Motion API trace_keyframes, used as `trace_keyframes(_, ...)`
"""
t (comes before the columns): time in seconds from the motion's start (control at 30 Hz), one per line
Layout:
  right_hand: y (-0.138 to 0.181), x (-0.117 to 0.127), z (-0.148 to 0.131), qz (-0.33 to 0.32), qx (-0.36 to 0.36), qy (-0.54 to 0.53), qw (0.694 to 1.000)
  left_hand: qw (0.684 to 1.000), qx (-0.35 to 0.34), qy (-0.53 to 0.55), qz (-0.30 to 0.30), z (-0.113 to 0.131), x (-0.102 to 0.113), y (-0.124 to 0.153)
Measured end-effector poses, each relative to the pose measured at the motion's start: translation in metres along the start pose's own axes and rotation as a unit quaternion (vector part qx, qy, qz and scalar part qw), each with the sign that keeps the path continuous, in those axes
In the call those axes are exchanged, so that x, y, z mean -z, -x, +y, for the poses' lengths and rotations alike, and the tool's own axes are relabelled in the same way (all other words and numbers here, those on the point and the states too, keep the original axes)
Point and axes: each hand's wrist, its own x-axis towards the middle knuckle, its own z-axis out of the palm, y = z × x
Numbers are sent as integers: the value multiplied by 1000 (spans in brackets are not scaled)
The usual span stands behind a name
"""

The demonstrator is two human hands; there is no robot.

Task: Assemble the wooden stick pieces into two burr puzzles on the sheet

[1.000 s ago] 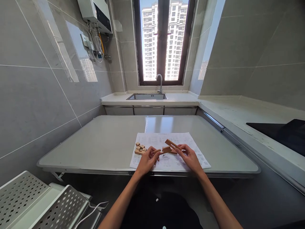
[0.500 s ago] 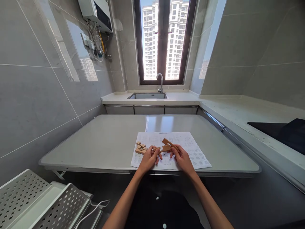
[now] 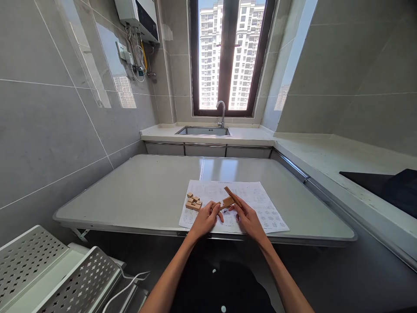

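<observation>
Holding two wooden pieces just above a printed sheet (image 3: 260, 208), the person works with both hands close together at the near edge of the table (image 3: 137, 191). The left hand (image 3: 204, 219) has its fingers (image 3: 215, 208) closed on a short wooden piece (image 3: 228, 201), which sticks out to the right, toward the other hand. The right hand (image 3: 248, 217) has its fingers closed around the lower end of a longer wooden bar (image 3: 232, 195). The long axis of this bar runs from the right hand up and away to the left, so its free end lies over the short piece. The two pieces seem to touch or nearly touch where they cross, but it is too small to tell if they are already joined. Both hands are equally near to this meeting point, the left coming from the left side and the right from the right side. A small heap of loose wooden blocks (image 3: 193, 202) lies on the left part of the sheet, just beside the left hand and not touched by it. Farther behind are a sink (image 3: 202, 131) with a faucet (image 3: 222, 112) under a window (image 3: 228, 52), and a dark cooktop (image 3: 387, 189) well apart on the right.
</observation>
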Motion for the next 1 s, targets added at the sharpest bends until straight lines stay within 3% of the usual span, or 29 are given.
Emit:
trace_keyframes(0.4,4,-3,-10,-5,23,58,998,999,-2,49,15,-4,1,-2)
trace_keyframes(1.0,4,-7,-3,6,47,85,995,998,-10,60,13,-7,2,-3)
